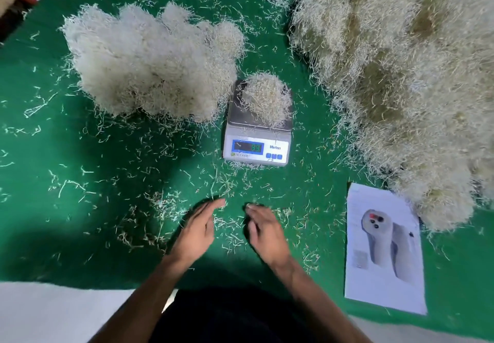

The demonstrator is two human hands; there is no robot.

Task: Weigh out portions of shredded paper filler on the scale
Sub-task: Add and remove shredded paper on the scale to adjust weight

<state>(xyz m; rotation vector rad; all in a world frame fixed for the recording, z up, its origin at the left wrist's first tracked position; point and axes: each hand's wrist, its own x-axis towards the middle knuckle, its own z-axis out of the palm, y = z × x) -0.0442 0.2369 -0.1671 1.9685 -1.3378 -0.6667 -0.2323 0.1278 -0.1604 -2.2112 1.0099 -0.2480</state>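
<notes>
One portion of shredded paper (pixel 267 99) is being weighed on the scale (pixel 256 139), its blurred readout perhaps 63, while both the left hand (pixel 196 231) and right hand (pixel 264 231) are held with fingers released, so a check and trim is called for next

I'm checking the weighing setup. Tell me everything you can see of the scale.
The small white digital scale stands on the green mat between two shredded paper heaps. Its steel-looking platform carries a small clump of shredded paper. The front has a blue-framed lit display, digits blurred, and three blue buttons. Neither hand touches it.
</notes>
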